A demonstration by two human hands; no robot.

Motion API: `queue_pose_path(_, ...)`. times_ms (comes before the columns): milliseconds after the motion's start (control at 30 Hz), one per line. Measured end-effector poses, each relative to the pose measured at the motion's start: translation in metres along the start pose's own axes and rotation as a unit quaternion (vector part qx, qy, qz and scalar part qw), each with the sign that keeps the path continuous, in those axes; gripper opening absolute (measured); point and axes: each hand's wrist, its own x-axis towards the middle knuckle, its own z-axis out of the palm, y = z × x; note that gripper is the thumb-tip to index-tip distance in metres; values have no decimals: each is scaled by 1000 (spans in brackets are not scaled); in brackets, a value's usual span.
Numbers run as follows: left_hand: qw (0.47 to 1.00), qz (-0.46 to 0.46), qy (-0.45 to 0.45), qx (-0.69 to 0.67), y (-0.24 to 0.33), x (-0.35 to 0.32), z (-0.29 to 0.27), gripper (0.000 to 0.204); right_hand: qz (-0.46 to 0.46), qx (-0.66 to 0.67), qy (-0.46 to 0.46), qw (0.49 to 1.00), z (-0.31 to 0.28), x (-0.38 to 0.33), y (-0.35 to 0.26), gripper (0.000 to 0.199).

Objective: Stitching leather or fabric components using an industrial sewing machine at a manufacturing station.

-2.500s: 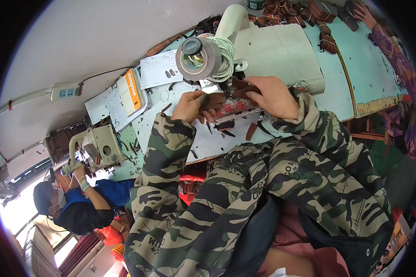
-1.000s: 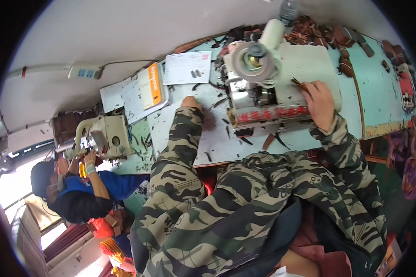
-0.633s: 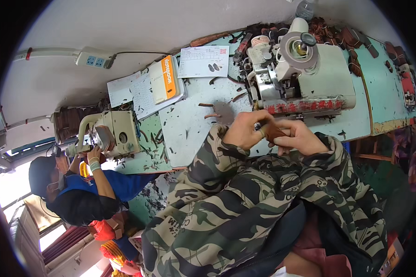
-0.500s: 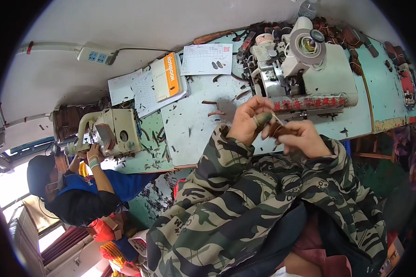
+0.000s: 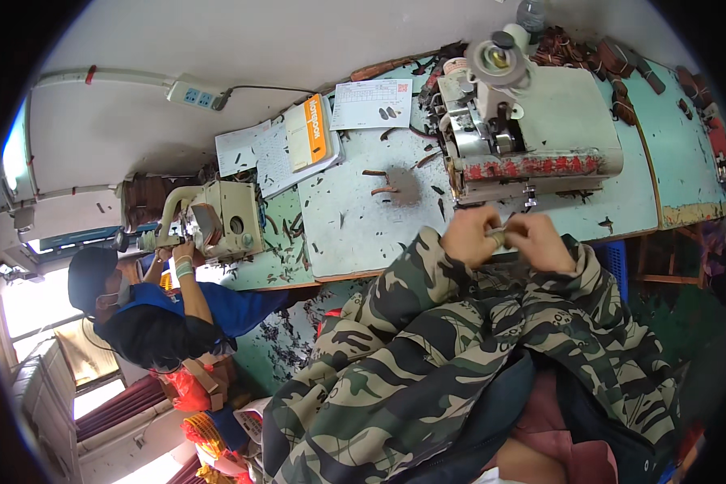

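My left hand (image 5: 470,237) and my right hand (image 5: 540,244) meet over the near table edge, fingers closed in a pinch. Something small and pale shows between the fingertips; I cannot make out what it is. If a brown piece is still in the fingers, they hide it. Just beyond my hands stands a cream sewing machine (image 5: 569,121) with a red-marked front edge and a round thread holder (image 5: 496,63) on top. The machine's presser foot (image 5: 530,194) is a short way above my right hand, and neither hand touches it.
Dark scraps (image 5: 381,182) lie on the pale table (image 5: 339,250). A notebook (image 5: 305,137) and a paper sheet (image 5: 371,105) lie left of the machine, tied brown bundles (image 5: 619,60) at the back right. A co-worker (image 5: 149,310) works at a second machine (image 5: 226,226) on the left.
My hands have moved down, nearer my body, and closer together. The brown piece and pale strand seen in my fingers before are now mostly hidden. The whole view has shifted a little.
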Motion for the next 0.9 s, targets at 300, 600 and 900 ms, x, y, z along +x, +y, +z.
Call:
queue_pose_path(300, 993, -59, -34, -97, -22, 19, 147, 5, -13, -35, -141, 989, -74, -59, 96, 17)
queue_pose_path(600, 908, -6, 137, 396, -95, 75, 204, 61, 269, 63, 381, 882, -150, -213, 392, 26)
queue_pose_path(900, 925, 1, 85, 370, -157, 24, 210, 25, 261, 88, 162, 948, -94, -209, 464, 37)
